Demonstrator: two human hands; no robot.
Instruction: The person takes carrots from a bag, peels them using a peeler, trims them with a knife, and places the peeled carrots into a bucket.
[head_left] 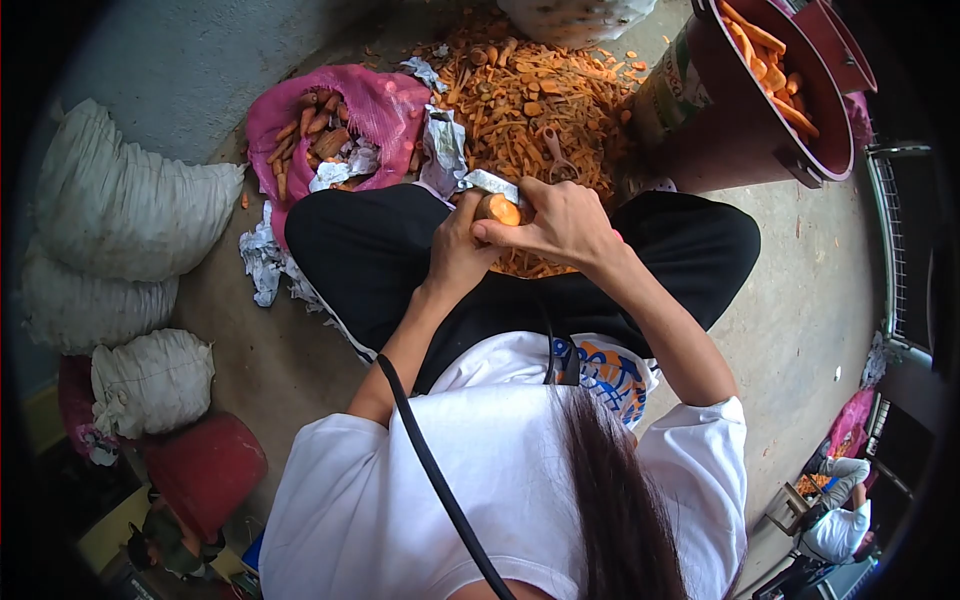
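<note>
A thick carrot (497, 209) with a pale orange cut end facing me is held between my two hands, above the peelings by my crossed legs. My left hand (462, 235) is closed around its left side. From the right, my right hand (565, 222) grips it, thumb lying across the near side. A whitish, speckled piece (490, 184) shows just beyond the carrot at my fingertips; whether it is paper or a blade I cannot tell. Just past my right hand, a pinkish peeler-like tool (556, 150) lies on the heap of orange peelings (540, 100).
A pink mesh sack (395, 105) of unpeeled carrots and crumpled paper stands left of the heap. To the right is a dark red bucket (700, 130) of peeled carrots. White sacks (130, 195) and a red tub (210, 470) sit at left. Another person (840, 525) sits at lower right.
</note>
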